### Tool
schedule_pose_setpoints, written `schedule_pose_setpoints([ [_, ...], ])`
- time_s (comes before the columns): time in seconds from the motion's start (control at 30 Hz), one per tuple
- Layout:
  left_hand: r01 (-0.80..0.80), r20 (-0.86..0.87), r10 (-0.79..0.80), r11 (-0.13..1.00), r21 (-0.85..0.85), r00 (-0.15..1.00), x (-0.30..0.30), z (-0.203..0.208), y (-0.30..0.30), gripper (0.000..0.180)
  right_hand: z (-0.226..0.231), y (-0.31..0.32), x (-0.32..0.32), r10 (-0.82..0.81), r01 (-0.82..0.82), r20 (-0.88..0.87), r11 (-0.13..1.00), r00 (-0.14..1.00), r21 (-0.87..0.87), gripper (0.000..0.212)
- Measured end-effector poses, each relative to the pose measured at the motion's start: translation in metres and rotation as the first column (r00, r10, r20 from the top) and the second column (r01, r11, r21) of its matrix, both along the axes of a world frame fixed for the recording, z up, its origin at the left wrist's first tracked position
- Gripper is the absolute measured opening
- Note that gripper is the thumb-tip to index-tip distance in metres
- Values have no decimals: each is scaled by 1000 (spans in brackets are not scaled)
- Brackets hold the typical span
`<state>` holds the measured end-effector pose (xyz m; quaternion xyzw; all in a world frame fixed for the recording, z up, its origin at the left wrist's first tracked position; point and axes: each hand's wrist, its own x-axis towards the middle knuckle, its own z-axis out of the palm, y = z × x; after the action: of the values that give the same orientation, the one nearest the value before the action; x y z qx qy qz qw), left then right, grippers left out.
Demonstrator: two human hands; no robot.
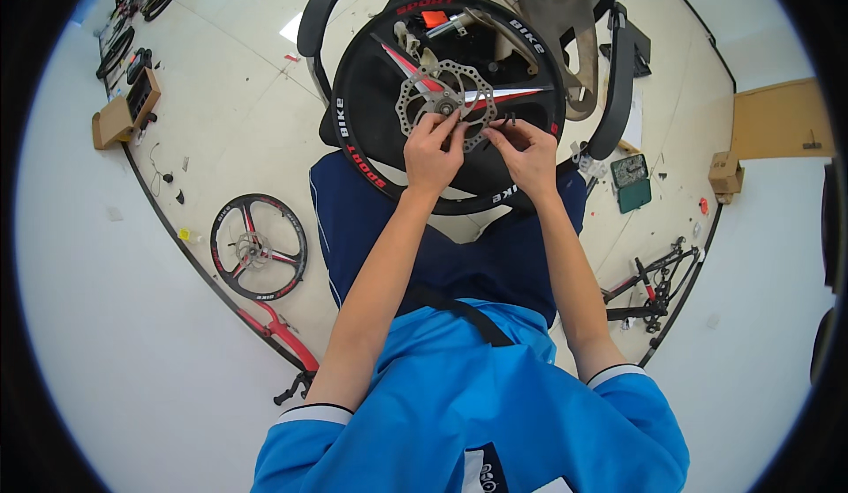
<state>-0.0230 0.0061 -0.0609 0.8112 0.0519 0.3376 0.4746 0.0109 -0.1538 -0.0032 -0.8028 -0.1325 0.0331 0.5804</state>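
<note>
A black three-spoke bicycle wheel with red and white markings lies flat in front of me, over the seat of a black chair. The silvery disc brake rotor rests on its hub, face up. My left hand is on the rotor beside the hub, its thumb and fingers pinched together; what they hold is hidden. My right hand pinches at the rotor's right edge, where a small dark piece shows by the fingertips, too small to name. Beyond the rotor, a metal tool or part lies within the wheel's rim.
Chair armrests flank the wheel. On the floor at left are a second wheel, a red fork and an opened cardboard box. To the right lie a green case and a black bicycle frame.
</note>
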Motion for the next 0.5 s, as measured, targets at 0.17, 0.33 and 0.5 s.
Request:
schedule_pose_setpoints([
  [0.17, -18, 50, 19, 1000, -19, 999, 2, 3, -2, 17, -10, -14, -10, -9, 14, -74, 998, 997, 58, 16],
  [0.33, -11, 3, 11, 998, -67, 1000, 4, 9, 0, 15, -17, -27, -20, -42, 47, -121, 998, 992, 40, 16],
  [0.5, -18, -28, 16, 999, -51, 999, 2, 12, 7, 11, -27, -36, -28, -59, 73, -146, 993, 988, 92, 15],
])
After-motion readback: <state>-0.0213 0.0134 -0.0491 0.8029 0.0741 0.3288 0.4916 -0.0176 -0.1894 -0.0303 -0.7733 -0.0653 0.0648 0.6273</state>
